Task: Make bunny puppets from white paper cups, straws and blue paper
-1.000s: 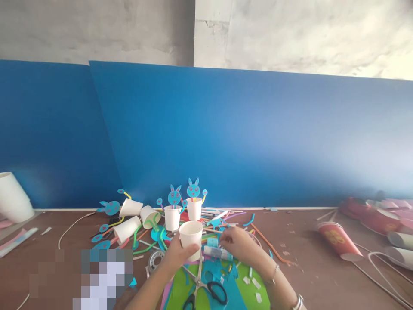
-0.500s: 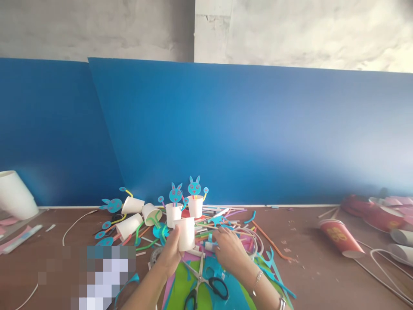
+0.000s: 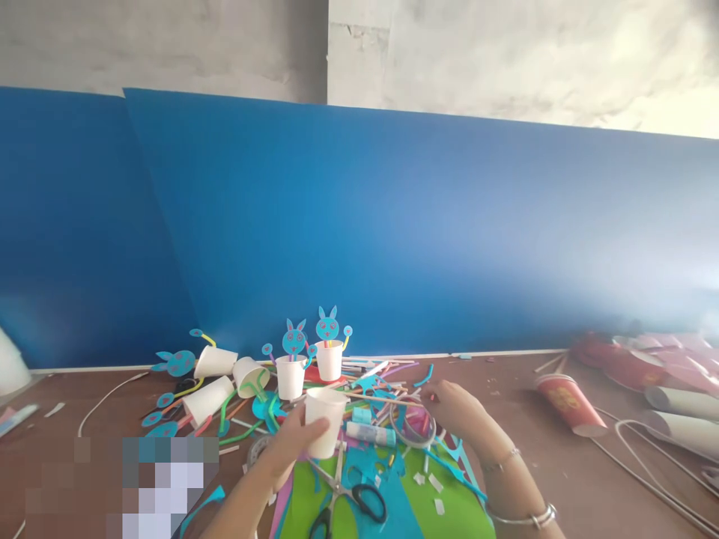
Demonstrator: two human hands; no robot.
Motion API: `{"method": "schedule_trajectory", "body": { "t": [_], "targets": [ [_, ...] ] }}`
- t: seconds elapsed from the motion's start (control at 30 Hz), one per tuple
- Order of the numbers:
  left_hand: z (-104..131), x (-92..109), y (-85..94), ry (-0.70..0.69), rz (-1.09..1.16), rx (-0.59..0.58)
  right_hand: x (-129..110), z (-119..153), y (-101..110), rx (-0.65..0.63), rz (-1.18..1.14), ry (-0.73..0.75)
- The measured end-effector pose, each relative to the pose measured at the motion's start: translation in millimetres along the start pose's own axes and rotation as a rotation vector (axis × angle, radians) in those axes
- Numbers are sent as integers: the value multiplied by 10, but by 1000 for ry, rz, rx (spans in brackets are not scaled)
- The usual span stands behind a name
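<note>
My left hand [image 3: 295, 443] grips a white paper cup [image 3: 324, 430], its opening facing up. To its right, my right hand [image 3: 456, 406] is closed, its fingertips pinching one end of a thin, pale tan stick [image 3: 387, 399]. The stick's other end reaches to the cup's rim; whether the two touch I cannot tell. Below the hands lie scissors [image 3: 342, 490] with black handles, on blue and green paper [image 3: 306, 494]. A glue stick [image 3: 371, 434] and a roll of clear tape [image 3: 413, 423] lie between my hands.
Two white cups with blue rabbit faces [image 3: 326, 329] stand behind. Several similar cups [image 3: 207, 400] lie on their sides at left. Scattered straws [image 3: 393, 367] cover the table's middle. A red paper cup [image 3: 571, 404] lies at right near a cable [image 3: 645, 471]. A blue panel [image 3: 393, 224] rises behind.
My right hand has moved right and away from the glue stick, drawing a thin stick with it. The cup in my left hand has tipped so that its opening shows. The view has shifted right.
</note>
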State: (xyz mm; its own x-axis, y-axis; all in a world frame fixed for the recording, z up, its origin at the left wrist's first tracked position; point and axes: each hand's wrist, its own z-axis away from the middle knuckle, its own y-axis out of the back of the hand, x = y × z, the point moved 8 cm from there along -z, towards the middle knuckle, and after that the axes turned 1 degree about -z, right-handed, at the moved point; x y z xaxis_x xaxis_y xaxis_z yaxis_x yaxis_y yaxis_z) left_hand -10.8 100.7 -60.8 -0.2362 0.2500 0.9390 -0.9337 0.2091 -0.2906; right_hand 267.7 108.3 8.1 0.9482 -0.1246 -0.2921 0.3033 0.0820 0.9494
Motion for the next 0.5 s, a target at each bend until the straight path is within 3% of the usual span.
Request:
{"method": "schedule_trajectory", "body": {
  "t": [0.13, 0.23, 0.33, 0.5],
  "targets": [
    [115, 205, -104, -11, -438, -203, 132, -101, 0, 72, -25, -45],
    [246, 339, -121, -9, -634, -331, 23, -163, -78, 84, -70, 45],
    [349, 447, -37, 10, -725, -322, -281, -161, -229, 63, -122, 212],
    [429, 570, 222, 76, -1006, -158, -712, -76, -443, 72, -120, 348]
  ]
}}
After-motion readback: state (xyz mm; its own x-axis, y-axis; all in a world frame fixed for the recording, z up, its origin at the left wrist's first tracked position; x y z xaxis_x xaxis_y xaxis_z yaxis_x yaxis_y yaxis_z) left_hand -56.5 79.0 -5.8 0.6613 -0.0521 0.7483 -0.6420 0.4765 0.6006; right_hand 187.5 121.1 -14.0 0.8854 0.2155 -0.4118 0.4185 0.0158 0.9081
